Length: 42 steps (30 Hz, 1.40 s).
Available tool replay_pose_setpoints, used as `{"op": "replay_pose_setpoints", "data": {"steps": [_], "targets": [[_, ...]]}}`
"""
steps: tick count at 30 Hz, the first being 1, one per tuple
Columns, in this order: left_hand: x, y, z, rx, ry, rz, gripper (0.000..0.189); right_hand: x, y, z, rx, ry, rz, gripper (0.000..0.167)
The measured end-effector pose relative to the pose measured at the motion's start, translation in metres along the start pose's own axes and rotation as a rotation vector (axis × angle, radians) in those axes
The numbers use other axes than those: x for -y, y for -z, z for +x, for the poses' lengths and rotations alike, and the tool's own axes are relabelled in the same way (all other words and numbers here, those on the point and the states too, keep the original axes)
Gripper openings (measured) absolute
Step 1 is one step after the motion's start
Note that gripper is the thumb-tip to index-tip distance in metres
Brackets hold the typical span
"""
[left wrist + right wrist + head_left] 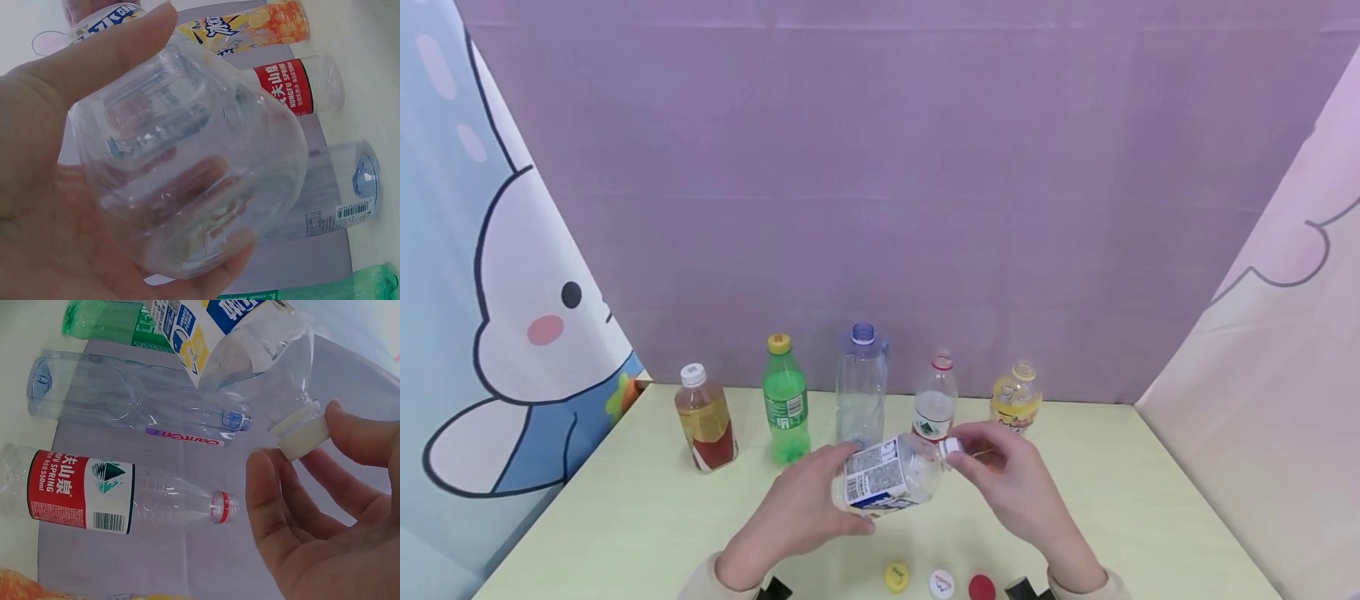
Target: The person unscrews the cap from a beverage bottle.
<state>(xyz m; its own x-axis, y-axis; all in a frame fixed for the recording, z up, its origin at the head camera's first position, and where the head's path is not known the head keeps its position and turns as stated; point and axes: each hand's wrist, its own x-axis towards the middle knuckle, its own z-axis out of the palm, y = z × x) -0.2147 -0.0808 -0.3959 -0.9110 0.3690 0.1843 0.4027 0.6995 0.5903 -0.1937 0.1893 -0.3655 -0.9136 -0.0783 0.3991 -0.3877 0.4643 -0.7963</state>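
Nearer you than the bottle (880, 477), three loose caps (942, 584) are lying on the worktop (1157, 508). Your left hand (805, 504) is holding the bottle tilted, thumb and fingers curving around its body. At its neck, your right hand (1011, 483) is pinching the white cap (951, 447). You are probably tightening or loosening it; next is likely calling for steady twisting against a braced left grip. Beyond the bottle, five other bottles (787, 417) are standing.
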Motion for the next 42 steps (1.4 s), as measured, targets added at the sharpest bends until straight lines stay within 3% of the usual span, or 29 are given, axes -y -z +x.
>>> {"op": "replay_pose_setpoints", "data": {"steps": [5, 10, 17, 25, 31, 35, 42], "targets": [[0.0003, -0.0002, 0.0003, 0.002, 0.007, 0.019, 0.092, 0.0025, 0.0011, -0.0005, 0.030, -0.001, -0.035, 0.028], [-0.0003, -0.0005, 0.0005, 0.002, 0.016, 0.027, 0.091, 0.0030, 0.0012, -0.0009, 0.067, 0.044, 0.001, 0.027], [-0.0009, -0.0017, 0.0009, 0.008, 0.005, 0.022, 0.091, 0.0001, 0.0016, -0.0009, 0.040, 0.127, 0.030, 0.018], [-0.0006, -0.0009, 0.0017, 0.002, 0.023, 0.020, 0.090, 0.0000, -0.0007, 0.0002, 0.022, 0.075, 0.073, 0.037], [-0.0005, -0.0012, 0.0020, -0.006, 0.026, 0.025, 0.089, 0.0004, -0.0009, -0.0005, 0.026, 0.014, -0.042, 0.025], [-0.0001, -0.0019, 0.0018, -0.008, 0.023, 0.032, 0.090, -0.0004, -0.0003, -0.0006, 0.050, 0.057, -0.057, 0.027], [0.0004, -0.0013, 0.0019, -0.015, 0.014, 0.037, 0.091, -0.0019, 0.0011, 0.0000, 0.087, 0.130, 0.015, 0.029]]}}
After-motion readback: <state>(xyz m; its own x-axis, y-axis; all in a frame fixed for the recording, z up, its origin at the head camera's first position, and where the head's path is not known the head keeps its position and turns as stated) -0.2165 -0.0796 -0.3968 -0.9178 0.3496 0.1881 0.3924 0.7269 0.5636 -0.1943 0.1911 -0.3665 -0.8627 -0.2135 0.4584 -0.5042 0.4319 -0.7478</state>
